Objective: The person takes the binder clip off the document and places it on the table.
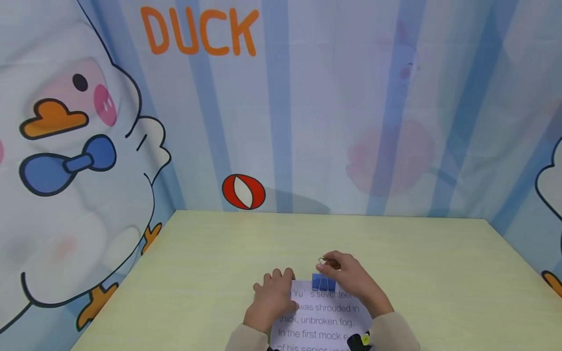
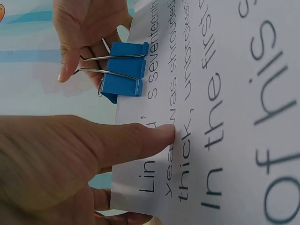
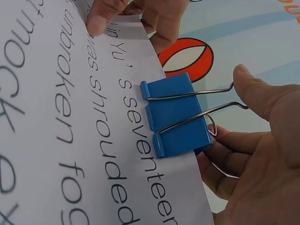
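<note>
A blue binder clip (image 3: pixel 173 117) sits on the top edge of a printed sheet of paper (image 1: pixel 322 321), its wire handles pointing away from the sheet. My right hand (image 1: pixel 349 275) has its thumb at the tip of the front handle, and its curled fingers reach behind the clip near the back handle. To the left of the clip, my left hand (image 1: pixel 272 298) holds the paper by its upper left part. Its thumb (image 2: pixel 140 138) lies across the printed side in the left wrist view, while the other fingers go behind the edge, partly hidden by the sheet.
The pale yellow table (image 1: pixel 210 253) stretches out around the paper. Behind it hangs a backdrop (image 1: pixel 316 97) with blue stripes and the word DUCK. A large printed duck (image 1: pixel 66 204) covers the left side, and a red and white ball (image 1: pixel 243 192) is printed low on the backdrop.
</note>
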The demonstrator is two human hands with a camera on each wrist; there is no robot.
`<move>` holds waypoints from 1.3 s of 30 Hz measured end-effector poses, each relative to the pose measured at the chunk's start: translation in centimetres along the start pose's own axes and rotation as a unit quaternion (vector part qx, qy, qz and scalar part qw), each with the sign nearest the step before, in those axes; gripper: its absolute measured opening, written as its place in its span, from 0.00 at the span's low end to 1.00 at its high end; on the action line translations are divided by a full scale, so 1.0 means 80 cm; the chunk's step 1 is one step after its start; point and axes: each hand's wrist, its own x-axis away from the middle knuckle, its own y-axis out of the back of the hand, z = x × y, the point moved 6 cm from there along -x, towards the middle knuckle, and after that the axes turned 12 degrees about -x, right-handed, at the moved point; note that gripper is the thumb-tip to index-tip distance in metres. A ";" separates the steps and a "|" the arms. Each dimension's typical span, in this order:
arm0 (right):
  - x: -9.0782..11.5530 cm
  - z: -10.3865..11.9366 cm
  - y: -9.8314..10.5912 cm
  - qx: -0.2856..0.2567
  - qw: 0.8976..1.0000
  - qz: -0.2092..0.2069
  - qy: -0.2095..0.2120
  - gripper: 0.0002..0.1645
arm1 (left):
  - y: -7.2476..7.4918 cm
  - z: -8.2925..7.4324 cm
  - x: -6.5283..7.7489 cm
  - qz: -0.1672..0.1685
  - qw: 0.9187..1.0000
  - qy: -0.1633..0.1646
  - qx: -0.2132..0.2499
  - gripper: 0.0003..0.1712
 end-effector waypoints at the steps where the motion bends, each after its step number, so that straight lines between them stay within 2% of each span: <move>1: 0.000 0.000 0.000 0.003 1.000 -0.002 0.002 0.24 | 0.000 0.000 0.000 0.000 1.000 0.000 -0.001 0.30; 11: -0.001 0.002 -0.003 0.015 0.999 -0.011 0.027 0.23 | 0.001 0.001 0.002 -0.005 1.000 -0.010 -0.007 0.29; 22: -0.002 0.004 -0.002 0.029 0.999 -0.027 0.037 0.23 | 0.000 0.003 0.002 -0.003 1.000 0.001 -0.009 0.29; 32: -0.002 0.009 0.002 0.010 0.998 -0.036 0.052 0.22 | 0.000 0.004 0.000 -0.004 1.000 0.004 -0.011 0.29; 39: -0.001 0.011 0.003 0.012 0.998 -0.043 0.044 0.23 | -0.001 0.004 -0.001 -0.002 1.000 0.010 -0.010 0.29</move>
